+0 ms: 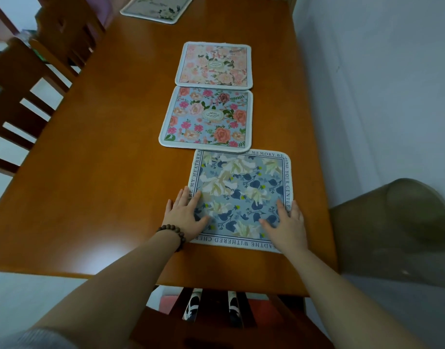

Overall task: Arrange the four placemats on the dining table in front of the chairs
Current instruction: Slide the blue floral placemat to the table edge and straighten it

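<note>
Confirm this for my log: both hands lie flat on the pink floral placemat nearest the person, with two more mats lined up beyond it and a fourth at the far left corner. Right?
Not quite. In the head view, the left hand and right hand press flat on the blue-grey leaf-print placemat, not a pink one. The rest stands: the blue rose placemat and pink floral placemat line up beyond it, and the fourth mat lies at the far left corner.

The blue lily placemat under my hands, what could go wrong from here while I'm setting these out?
1. The blue lily placemat has its far edge tucked under the rose placemat; sliding it with the left hand and right hand flat on it may drag that one askew.
2. The rose placemat touches the pink placemat, so a shove could pass along the row.
3. Three mats lie along the wall side, away from the chairs; they likely still need moving.
</note>
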Demonstrator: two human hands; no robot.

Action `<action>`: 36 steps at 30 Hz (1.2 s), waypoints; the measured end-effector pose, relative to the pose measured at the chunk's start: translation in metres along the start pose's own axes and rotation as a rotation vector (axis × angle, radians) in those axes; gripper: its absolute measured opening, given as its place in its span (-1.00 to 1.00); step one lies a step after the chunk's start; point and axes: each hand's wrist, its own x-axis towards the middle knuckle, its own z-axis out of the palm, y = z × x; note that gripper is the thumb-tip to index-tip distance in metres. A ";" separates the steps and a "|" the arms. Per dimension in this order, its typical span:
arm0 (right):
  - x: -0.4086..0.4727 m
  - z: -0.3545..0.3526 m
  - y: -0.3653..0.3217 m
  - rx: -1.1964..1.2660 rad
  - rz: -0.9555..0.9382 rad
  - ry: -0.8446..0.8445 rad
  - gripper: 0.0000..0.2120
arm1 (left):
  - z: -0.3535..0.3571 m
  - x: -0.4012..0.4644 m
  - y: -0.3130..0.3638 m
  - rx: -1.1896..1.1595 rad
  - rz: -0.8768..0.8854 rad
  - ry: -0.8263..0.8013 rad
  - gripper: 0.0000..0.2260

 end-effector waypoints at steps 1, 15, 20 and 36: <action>-0.007 0.003 0.000 0.006 0.010 -0.004 -0.23 | 0.000 -0.003 -0.002 0.010 0.002 -0.008 -0.27; 0.041 -0.020 -0.022 -0.070 -0.084 0.064 -0.16 | 0.026 -0.042 -0.022 0.083 0.091 -0.073 0.23; 0.111 -0.040 -0.042 -0.249 -0.253 -0.029 -0.13 | 0.025 -0.045 -0.023 0.099 0.090 -0.058 0.17; 0.051 -0.004 -0.023 -0.251 -0.091 -0.010 -0.11 | -0.002 -0.051 -0.056 0.003 -0.201 0.110 -0.02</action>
